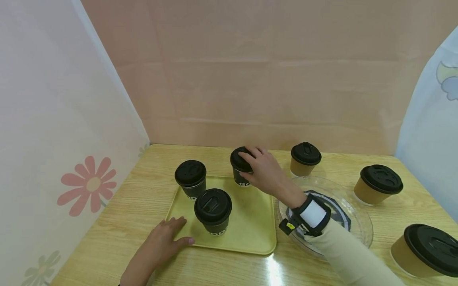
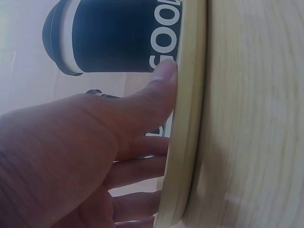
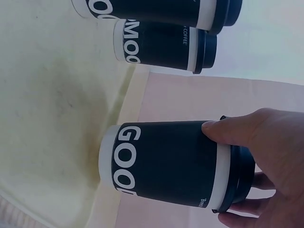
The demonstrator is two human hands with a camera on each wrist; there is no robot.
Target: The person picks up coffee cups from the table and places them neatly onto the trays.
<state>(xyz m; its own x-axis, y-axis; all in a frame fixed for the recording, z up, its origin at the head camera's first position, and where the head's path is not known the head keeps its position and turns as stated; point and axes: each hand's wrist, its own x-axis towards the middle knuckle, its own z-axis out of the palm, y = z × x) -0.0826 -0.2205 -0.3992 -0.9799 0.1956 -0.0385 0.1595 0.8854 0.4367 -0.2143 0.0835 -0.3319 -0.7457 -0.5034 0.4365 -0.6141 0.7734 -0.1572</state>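
My right hand [image 1: 266, 172] grips a black paper coffee cup [image 3: 164, 164] with a black lid, thumb and fingers around its top near the lid. This cup stands over the far right part of the yellow tray [image 1: 247, 238]. Two more black lidded coffee cups are on the tray: a front one [image 1: 213, 212] in the middle and a back one [image 1: 191, 178] at the left. With straight fingers, my left hand [image 1: 159, 242] rests on the tray's front left rim. Its thumb [image 2: 159, 88] lies on the rim close to the front cup in the left wrist view.
Right of the tray lies a round clear plate [image 1: 363, 226] with a dark patterned piece, partly under my right forearm. Brown lidded cups stand around it: one behind [image 1: 302, 167], one at the right [image 1: 373, 190], one at the front right [image 1: 415, 256]. Hung sheets [image 1: 268, 79] enclose the wooden table.
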